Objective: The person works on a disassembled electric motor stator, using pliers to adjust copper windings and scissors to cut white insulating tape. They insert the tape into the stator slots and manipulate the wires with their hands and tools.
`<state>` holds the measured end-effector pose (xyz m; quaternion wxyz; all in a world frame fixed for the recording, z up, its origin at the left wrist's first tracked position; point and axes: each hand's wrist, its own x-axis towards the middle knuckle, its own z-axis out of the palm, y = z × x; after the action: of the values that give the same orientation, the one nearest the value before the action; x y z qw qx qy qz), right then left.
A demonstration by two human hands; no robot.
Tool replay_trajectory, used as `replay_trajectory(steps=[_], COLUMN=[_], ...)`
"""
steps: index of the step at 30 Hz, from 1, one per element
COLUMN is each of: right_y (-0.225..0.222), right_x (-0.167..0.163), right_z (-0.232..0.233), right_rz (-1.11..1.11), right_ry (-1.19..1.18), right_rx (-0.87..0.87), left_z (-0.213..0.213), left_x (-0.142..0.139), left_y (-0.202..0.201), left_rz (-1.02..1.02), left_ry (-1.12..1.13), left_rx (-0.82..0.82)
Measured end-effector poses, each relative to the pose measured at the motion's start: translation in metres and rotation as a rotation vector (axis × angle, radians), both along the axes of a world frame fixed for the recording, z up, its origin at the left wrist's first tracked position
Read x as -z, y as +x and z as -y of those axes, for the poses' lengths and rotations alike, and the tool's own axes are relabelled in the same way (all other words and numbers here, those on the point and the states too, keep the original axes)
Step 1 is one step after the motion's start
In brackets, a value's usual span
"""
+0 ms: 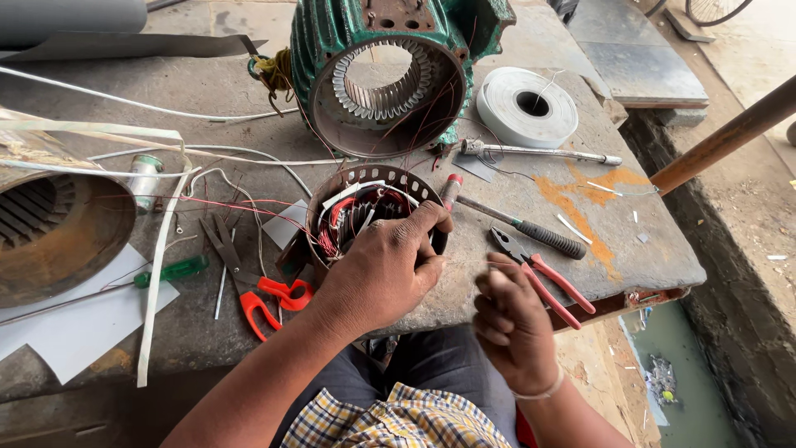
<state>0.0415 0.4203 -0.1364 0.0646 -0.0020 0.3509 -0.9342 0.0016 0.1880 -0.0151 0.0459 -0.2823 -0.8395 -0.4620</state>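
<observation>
1. Both hands work at the near edge of the stone bench. We note the left hand (pixel 383 270) clamped over the rim of a small motor stator (pixel 365 207), fingers curled around its right side. The right hand (pixel 512 322) hovers just beside it with fingers pinched together; a fine strand seems to run from it toward the stator, but we cannot tell for certain.
2. The stator sits at the bench's front centre, its red and white winding leads spilling leftward.
3. Risks, in our judgement: thin copper wire could snag or snap under a sharp pull; loose leads could tangle with the orange-handled scissors (pixel 249 286) lying near the stator's left; the red-handled pliers (pixel 543 278) lie near the bench edge, above water, and could be knocked off.
4. Packaging and labels: a white tape roll (pixel 526 108) lies at the far right; white insulation paper sheets (pixel 70 319) lie at the left. We see no legible label or sign.
5. A large green motor housing (pixel 390 70) stands behind the stator.
</observation>
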Motion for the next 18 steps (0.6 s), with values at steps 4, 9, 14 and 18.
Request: replay_trajectory(steps=[4,9,14,18], right_y=[-0.009,-0.046,-0.121,-0.148], right_x=[0.005,-0.032,-0.109,-0.171], right_z=[-0.026,-0.052,-0.071,-0.070], right_rz=[-0.051,-0.628,-1.665,-1.792], right_ry=[0.215,1.226,1.782,1.998], right_rx=[-0.311,0.068,0.191,0.219], left_z=[0.005,0.007,0.001,-0.007], left_x=[0.004,0.007,0.001,-0.006], left_y=[-0.002,-0.001,0.001,-0.001], left_rz=[-0.064,-0.076,-0.064,0.056], left_ry=[0.006,0.033,0.031,-0.046], left_rx=[0.021,0.048,0.036,0.004])
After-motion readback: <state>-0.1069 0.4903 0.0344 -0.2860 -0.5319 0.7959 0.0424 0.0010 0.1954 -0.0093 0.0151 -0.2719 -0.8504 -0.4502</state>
